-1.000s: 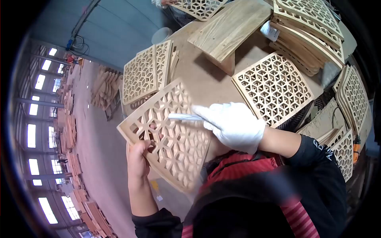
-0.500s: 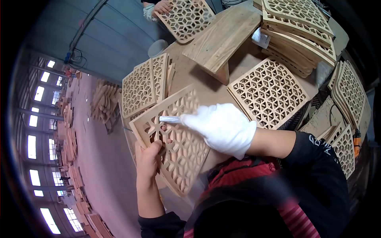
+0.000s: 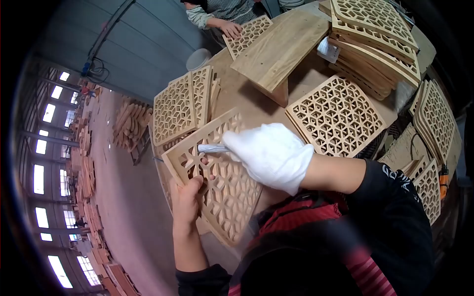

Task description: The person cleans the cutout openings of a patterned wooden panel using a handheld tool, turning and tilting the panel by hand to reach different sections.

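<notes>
My bare left hand (image 3: 187,202) grips the lower left edge of a wooden lattice panel (image 3: 224,195), its thumb on the near face and fingertips showing through the openings. The panel is held tilted in front of me. My right hand (image 3: 271,155), in a white glove, is closed around a short pale grey stick, which looks like rolled sandpaper (image 3: 211,148). The stick's end lies at one of the lattice openings near the panel's upper left corner. The glove hides the rest of the stick.
A stack of lattice panels (image 3: 335,116) lies right of my glove, with others (image 3: 180,106) at left. Behind stands a wooden bench (image 3: 281,47); a tall stack of curved panels (image 3: 375,49) is at back right. Across the table, another person's hand (image 3: 231,29) rests on a panel.
My gloved hand has shifted slightly, while the stick's end stays near the same opening. Across the table, the other person's panel is lower, partly behind the bench, and more of that person shows.
</notes>
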`<control>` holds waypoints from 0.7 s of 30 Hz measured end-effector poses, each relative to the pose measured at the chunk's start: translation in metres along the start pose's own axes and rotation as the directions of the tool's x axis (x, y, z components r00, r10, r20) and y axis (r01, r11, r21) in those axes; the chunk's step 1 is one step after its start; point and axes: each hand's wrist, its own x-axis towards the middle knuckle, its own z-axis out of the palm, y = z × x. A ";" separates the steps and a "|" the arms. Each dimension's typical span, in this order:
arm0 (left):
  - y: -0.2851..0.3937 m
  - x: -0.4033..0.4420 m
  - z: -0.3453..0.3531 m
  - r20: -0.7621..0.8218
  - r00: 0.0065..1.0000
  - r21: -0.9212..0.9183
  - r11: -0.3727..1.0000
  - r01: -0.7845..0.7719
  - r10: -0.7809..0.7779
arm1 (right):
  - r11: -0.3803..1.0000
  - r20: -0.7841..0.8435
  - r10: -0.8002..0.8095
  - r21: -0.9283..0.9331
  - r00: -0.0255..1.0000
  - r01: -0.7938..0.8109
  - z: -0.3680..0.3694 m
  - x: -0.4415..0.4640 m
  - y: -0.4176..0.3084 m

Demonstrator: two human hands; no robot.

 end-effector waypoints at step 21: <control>-0.036 0.083 -0.006 0.241 0.873 0.420 0.856 0.300 -0.424 | 0.900 0.370 0.361 0.102 0.856 -0.424 0.071 -0.011 0.037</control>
